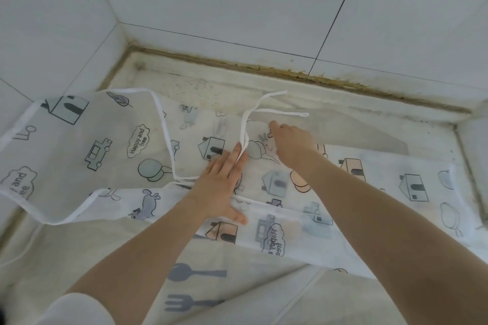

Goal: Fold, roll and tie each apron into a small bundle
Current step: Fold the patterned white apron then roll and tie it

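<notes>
Apron (111, 140) spread flat on the counter (343, 124) against the tiled wall (237, 8), one long edge already turned in near the bottom, bib end reaching off to the left. Left hand (221, 182) laid flat on the cloth, fingers (232, 158) straight and together, pinning the middle and touching the base of the ties (264, 105). Right hand (290, 142) farther back, knuckles up, fingers curled down at the far edge of the cloth; gripping the edge or only pressing it, cannot tell. Ties running up from between the hands and splitting into two loose ends on bare counter. Second apron (195, 282) with a fork print lying underneath, nearer the body. Likely step: bringing the far side in to narrow the apron before rolling. To do it well: keep the left palm down as an anchor so the slippery cloth does not creep; lift the far edge evenly rather than from one point; lay it parallel to the near fold so the strip keeps one width. Leave the ties outside the fold, trailing free at one end, for wrapping later. Smooth out trapped air from centre outward before rolling, and avoid catching the lower apron in the fold.
</notes>
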The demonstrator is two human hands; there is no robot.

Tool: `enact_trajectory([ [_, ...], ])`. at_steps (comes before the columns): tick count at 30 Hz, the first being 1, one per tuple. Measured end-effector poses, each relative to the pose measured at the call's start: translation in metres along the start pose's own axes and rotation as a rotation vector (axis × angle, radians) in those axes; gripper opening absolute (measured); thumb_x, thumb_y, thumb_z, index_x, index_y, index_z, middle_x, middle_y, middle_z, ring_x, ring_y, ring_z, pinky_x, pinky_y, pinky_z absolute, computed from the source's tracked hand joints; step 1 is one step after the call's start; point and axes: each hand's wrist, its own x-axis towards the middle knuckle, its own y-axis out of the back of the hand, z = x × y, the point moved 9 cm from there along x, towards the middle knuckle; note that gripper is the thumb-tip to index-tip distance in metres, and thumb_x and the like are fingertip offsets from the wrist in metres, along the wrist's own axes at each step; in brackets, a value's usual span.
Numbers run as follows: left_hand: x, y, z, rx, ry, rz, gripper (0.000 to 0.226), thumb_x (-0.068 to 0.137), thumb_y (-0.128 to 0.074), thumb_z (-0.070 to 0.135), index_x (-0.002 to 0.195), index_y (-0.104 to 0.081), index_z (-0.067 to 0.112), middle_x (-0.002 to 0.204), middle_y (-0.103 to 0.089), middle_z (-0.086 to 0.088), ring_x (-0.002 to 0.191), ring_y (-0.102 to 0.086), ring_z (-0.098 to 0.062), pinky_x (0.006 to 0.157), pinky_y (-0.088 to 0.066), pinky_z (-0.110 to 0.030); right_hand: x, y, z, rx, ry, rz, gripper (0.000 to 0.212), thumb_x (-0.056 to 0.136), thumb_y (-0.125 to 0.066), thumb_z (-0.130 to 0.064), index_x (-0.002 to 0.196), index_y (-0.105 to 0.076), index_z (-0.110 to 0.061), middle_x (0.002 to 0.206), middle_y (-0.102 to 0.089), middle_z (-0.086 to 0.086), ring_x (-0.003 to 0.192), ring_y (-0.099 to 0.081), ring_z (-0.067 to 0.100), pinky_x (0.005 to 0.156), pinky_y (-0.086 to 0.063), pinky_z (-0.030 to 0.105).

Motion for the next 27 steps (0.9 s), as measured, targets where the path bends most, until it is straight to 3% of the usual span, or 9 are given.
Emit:
enact_trajectory([
  [4, 0.003, 0.009, 0.012, 0.120, -0.048, 0.010, 0.141, 0.054, -0.061, 0.081, 0.124, 0.047, 0.024, 0.135, 0.054, 0.007, 0.139, -0.007, -0.038, 0.117, -0.011, -0.044, -0.025, 0.011, -0.025, -0.108, 0.194, -0.009, 0.068, 0.082, -0.045, 0.009, 0.138, -0.022, -0.021, 0.091, -0.049, 0.004, 0.071, -0.049, 0.025, 0.059, -0.038, 0.033],
  [6, 0.002, 0.012, 0.012, 0.167, -0.023, 0.010, 0.140, 0.056, -0.058, 0.083, 0.126, 0.046, 0.020, 0.135, 0.053, 0.004, 0.137, -0.011, -0.039, 0.115, -0.015, -0.045, -0.033, 0.009, -0.034, -0.155, 0.247, -0.016, 0.079, 0.082, -0.047, 0.007, 0.145, -0.011, -0.026, 0.086, -0.042, 0.002, 0.065, -0.046, 0.024, 0.053, -0.035, 0.033],
  [8, -0.006, 0.019, 0.012, 0.211, -0.003, 0.100, 0.142, 0.053, -0.052, 0.087, 0.133, 0.042, 0.016, 0.138, 0.051, -0.002, 0.141, -0.008, -0.039, 0.114, -0.012, -0.052, -0.039, 0.002, -0.039, -0.176, 0.275, -0.020, 0.073, 0.088, -0.047, -0.003, 0.146, -0.010, -0.030, 0.091, -0.045, 0.003, 0.067, -0.052, 0.025, 0.051, -0.037, 0.032],
  [11, -0.016, 0.022, 0.012, 0.316, 0.026, 0.185, 0.141, 0.048, -0.032, 0.094, 0.146, 0.019, 0.007, 0.155, 0.019, -0.012, 0.141, -0.012, -0.037, 0.113, -0.004, -0.056, -0.056, -0.013, -0.053, -0.248, 0.371, -0.029, 0.060, 0.096, -0.046, -0.020, 0.145, -0.013, -0.031, 0.118, -0.052, 0.005, 0.090, -0.062, 0.028, 0.060, -0.040, 0.033],
  [14, -0.020, 0.021, 0.007, 0.415, 0.098, 0.143, 0.141, 0.046, -0.025, 0.097, 0.147, 0.005, 0.003, 0.157, -0.003, -0.011, 0.143, -0.007, -0.032, 0.113, 0.008, -0.054, -0.080, -0.035, -0.073, -0.326, 0.480, -0.023, 0.074, 0.093, -0.048, -0.009, 0.148, -0.004, -0.030, 0.123, -0.051, 0.009, 0.091, -0.062, 0.028, 0.062, -0.042, 0.034],
  [18, -0.017, 0.018, 0.012, 0.442, 0.086, 0.104, 0.132, 0.059, -0.029, 0.093, 0.143, 0.017, 0.003, 0.156, 0.014, -0.013, 0.142, 0.019, -0.030, 0.104, 0.030, -0.049, -0.097, -0.053, -0.073, -0.292, 0.475, -0.054, 0.070, 0.094, -0.046, -0.015, 0.149, -0.007, -0.033, 0.127, -0.047, 0.007, 0.093, -0.061, 0.026, 0.063, -0.041, 0.033],
  [21, -0.020, 0.012, 0.001, 0.327, 0.183, 0.039, 0.127, 0.062, -0.035, 0.090, 0.148, 0.011, 0.008, 0.157, 0.007, -0.013, 0.142, -0.005, -0.039, 0.115, -0.003, -0.051, -0.099, -0.063, -0.059, -0.129, 0.353, -0.125, 0.061, 0.098, -0.036, -0.044, 0.150, -0.006, -0.032, 0.140, -0.040, 0.005, 0.113, -0.054, 0.029, 0.076, -0.044, 0.034],
  [23, -0.023, 0.005, -0.001, 0.254, 0.204, 0.011, 0.121, 0.066, -0.038, 0.087, 0.148, 0.015, 0.017, 0.156, 0.009, -0.011, 0.138, -0.015, -0.042, 0.110, -0.024, -0.048, -0.096, -0.070, -0.049, -0.079, 0.267, -0.155, 0.079, 0.090, -0.037, -0.063, 0.150, 0.000, -0.028, 0.138, -0.044, 0.006, 0.115, -0.054, 0.028, 0.083, -0.046, 0.037],
  [27, -0.031, 0.006, 0.005, 0.206, 0.082, 0.045, 0.100, 0.086, -0.041, 0.066, 0.141, 0.030, 0.023, 0.158, 0.005, -0.011, 0.142, -0.015, -0.035, 0.112, -0.023, -0.042, -0.091, -0.069, -0.028, -0.006, 0.138, -0.179, 0.093, 0.084, -0.049, -0.066, 0.151, 0.006, -0.029, 0.136, -0.050, 0.003, 0.114, -0.056, 0.027, 0.090, -0.046, 0.037],
])
